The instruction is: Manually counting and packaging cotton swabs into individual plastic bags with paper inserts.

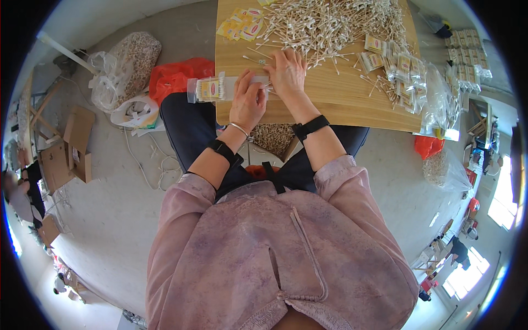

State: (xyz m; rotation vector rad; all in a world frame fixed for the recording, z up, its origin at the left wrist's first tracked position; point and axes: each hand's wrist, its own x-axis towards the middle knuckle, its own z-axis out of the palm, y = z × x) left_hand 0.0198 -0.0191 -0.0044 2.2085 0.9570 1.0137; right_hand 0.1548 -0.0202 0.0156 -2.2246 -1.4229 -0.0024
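My left hand [248, 102] is at the table's near edge, its fingers curled in. A few cotton swab tips [268, 85] show at its fingertips, and the rest of them is hidden. Beside it on the left lies a clear plastic pack [209, 89] of cotton swabs with a yellow card. My right hand [287, 74] rests palm down just to the right, fingers stretched toward the large heap of loose cotton swabs [330, 25]. What is under its palm cannot be seen. Loose swabs lie by its thumb.
Yellow cards [240, 25] lie at the table's far left. Filled swab packs [407, 71] are piled at the right, beside clear plastic bags [440, 96]. Below the table's near edge, a box of swabs [273, 137] stands between my legs. Bagged swabs [140, 58] and a red bag [179, 76] are at the left.
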